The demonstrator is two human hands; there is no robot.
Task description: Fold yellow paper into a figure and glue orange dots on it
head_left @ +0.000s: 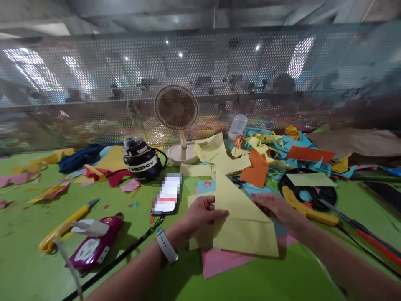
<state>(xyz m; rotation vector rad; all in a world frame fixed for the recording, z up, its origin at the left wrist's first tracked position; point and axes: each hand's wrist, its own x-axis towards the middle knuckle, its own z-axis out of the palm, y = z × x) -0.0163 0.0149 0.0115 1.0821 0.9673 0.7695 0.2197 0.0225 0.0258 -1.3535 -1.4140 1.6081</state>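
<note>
A pale yellow sheet of paper (241, 236), with a slanted fold along its right side, lies in front of me. My left hand (200, 215) pinches its left edge, thumb on top and fingers curled under. At the slanted right edge, my right hand (278, 211) holds the same sheet between thumb and fingers; its fingertips are partly hidden. Beneath the sheet are another yellow piece (200, 239) and a pink paper (222, 264). A small blue paper (205, 186) with orange bits lies just beyond my left hand.
A phone (167, 194), black bottle (140, 161) and small fan (176, 108) stand beyond my left hand. Left lie a yellow-handled knife (65, 228) and purple device (100, 240). A yellow glue gun (305, 209), black dish (328, 200) and coloured scraps (261, 144) are right.
</note>
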